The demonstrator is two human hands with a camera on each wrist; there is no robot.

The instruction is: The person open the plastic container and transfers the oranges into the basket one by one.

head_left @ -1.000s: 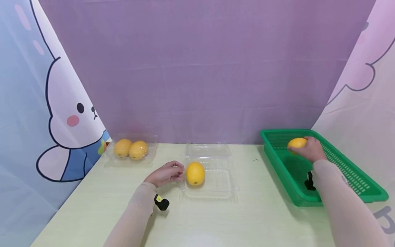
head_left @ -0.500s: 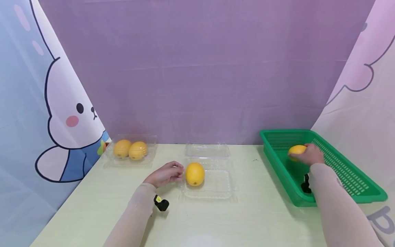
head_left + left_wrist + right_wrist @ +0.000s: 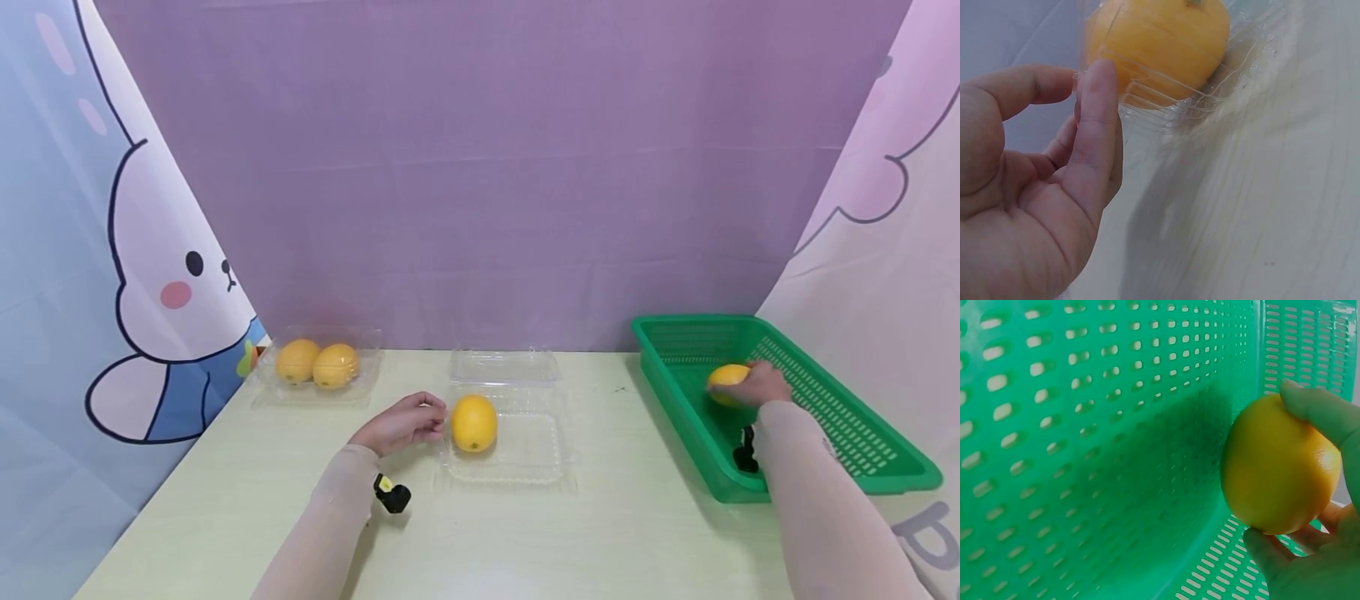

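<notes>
Low inside the green basket [image 3: 675,417], my right hand [image 3: 763,385] grips an orange [image 3: 726,385], thumb on one side and fingers on the other. The right wrist view shows this orange [image 3: 1279,465] close up against the basket's perforated plastic. My left hand [image 3: 405,421] pinches the left rim of an open clear plastic clamshell box [image 3: 528,450]. Another orange [image 3: 474,423] sits in the left part of that box, its lid folded back. In the left wrist view, fingertips [image 3: 1099,78] meet at the box's edge beside the orange [image 3: 1160,47].
A second clear clamshell box [image 3: 367,340] with two oranges [image 3: 336,366] stands at the back left of the pale table [image 3: 600,550]. A purple cloth [image 3: 480,167] hangs behind, and printed cloths flank both sides. The green basket's raised walls surround my right hand.
My right hand has lowered the orange deeper into the green basket, and it ends slightly nearer me. The left hand and the boxes stay where they were.
</notes>
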